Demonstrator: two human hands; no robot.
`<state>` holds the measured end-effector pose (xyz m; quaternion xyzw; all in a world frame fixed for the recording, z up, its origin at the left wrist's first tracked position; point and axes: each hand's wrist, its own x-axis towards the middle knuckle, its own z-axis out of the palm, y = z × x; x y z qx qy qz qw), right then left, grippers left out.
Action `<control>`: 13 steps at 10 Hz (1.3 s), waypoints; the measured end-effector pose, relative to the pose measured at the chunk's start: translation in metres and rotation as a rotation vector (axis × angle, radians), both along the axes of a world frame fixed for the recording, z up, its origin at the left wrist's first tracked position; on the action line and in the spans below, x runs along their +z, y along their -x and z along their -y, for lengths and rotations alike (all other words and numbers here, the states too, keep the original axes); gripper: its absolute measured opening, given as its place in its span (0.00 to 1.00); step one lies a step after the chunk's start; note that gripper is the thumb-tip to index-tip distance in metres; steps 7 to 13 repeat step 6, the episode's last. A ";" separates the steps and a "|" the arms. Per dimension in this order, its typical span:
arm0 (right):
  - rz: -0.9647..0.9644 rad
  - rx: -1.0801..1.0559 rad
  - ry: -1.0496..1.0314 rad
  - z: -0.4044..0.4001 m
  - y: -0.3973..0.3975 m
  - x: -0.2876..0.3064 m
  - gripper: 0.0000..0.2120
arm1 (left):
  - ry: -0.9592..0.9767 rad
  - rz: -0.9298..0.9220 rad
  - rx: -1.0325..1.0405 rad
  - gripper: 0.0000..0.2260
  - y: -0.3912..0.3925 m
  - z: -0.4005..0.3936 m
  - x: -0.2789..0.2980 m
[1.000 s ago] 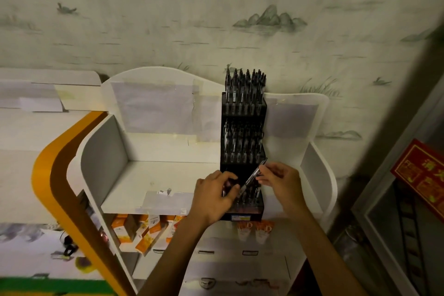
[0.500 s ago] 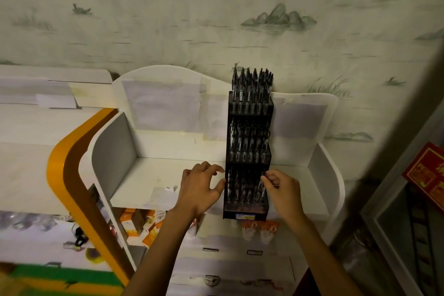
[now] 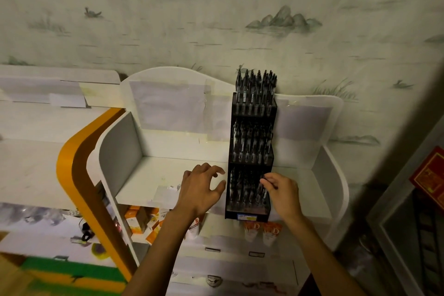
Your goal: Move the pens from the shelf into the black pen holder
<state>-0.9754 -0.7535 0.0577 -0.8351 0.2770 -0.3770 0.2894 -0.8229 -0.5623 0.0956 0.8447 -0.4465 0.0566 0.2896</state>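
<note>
On a white shelf (image 3: 168, 175) against painted wallpaper (image 3: 216, 19), the left hand (image 3: 201, 190) hovers loose-fingered while the right hand (image 3: 281, 190) pinches a pen (image 3: 264, 191) in the holder (image 3: 252, 156).

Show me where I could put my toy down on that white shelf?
Bare room lies on the white shelf between its grey left wall and the left hand. It is crowded at the black pen holder, where the right hand works.

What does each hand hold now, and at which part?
The right hand pinches a pen at its top end, in the black pen holder. The left hand holds nothing.
</note>
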 end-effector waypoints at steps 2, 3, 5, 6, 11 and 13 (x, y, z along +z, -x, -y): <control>-0.092 0.002 0.001 -0.001 -0.001 -0.004 0.04 | -0.011 -0.009 -0.009 0.13 -0.002 0.001 0.003; -0.240 0.006 0.021 0.000 -0.002 -0.014 0.05 | -0.016 0.007 -0.016 0.13 -0.007 -0.001 0.006; -0.340 -0.055 -0.026 -0.007 0.003 -0.020 0.06 | -0.020 0.025 -0.031 0.14 -0.022 -0.015 0.016; -0.283 -0.141 -0.032 -0.017 0.006 0.005 0.03 | -0.024 0.051 -0.044 0.16 -0.034 -0.025 0.029; -0.283 -0.141 -0.032 -0.017 0.006 0.005 0.03 | -0.024 0.051 -0.044 0.16 -0.034 -0.025 0.029; -0.283 -0.141 -0.032 -0.017 0.006 0.005 0.03 | -0.024 0.051 -0.044 0.16 -0.034 -0.025 0.029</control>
